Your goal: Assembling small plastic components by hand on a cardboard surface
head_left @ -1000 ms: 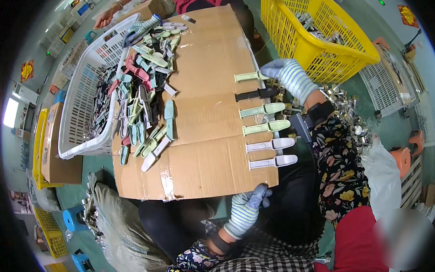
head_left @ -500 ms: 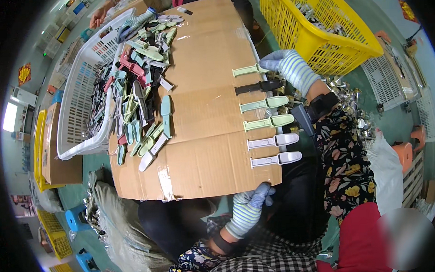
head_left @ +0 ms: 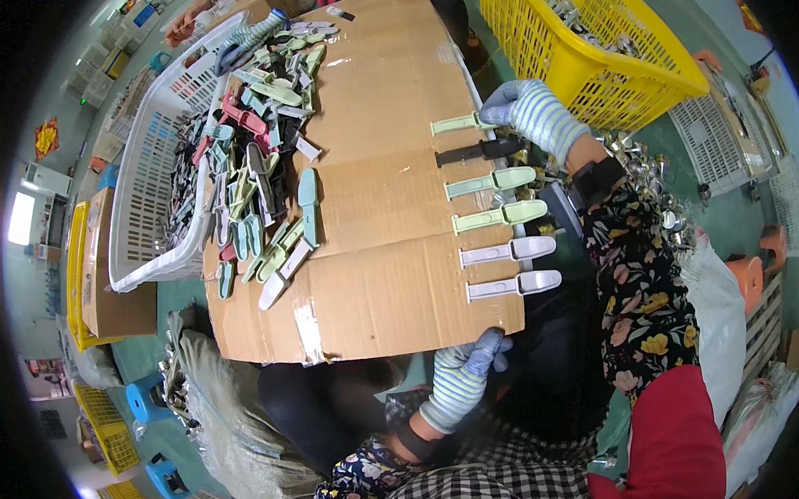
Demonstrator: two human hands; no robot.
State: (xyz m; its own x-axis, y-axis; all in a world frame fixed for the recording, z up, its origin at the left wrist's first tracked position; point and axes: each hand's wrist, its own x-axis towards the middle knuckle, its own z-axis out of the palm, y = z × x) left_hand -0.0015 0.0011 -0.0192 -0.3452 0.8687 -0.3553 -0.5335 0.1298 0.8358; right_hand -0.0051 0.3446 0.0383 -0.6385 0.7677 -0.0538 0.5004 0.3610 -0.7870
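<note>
My right hand (head_left: 531,113), in a grey glove with striped cuff, is closed with its fingertips on the wide end of a pale green plastic handle (head_left: 452,124). That handle is the farthest of a row at the cardboard's right edge. Below it lie a black handle (head_left: 466,153), a grey-green handle (head_left: 490,183), another pale green handle (head_left: 499,216) and two whitish handles, the nearer whitish handle (head_left: 515,285) last. Their rounded ends overhang the edge. My left hand (head_left: 465,370), gloved alike, is closed by the near right corner of the cardboard (head_left: 380,189); anything in it is hidden.
A heap of mixed plastic handles (head_left: 256,166) spills from a white basket (head_left: 142,188) on the left, with a striped glove (head_left: 251,39) on top. A yellow basket (head_left: 605,84) with metal parts stands at far right. Shiny metal pieces (head_left: 666,205) lie beyond my right arm.
The whole view has shifted slightly. My right hand stays at the farthest pale green handle, and my left hand stays by the near corner. The row looks the same.
</note>
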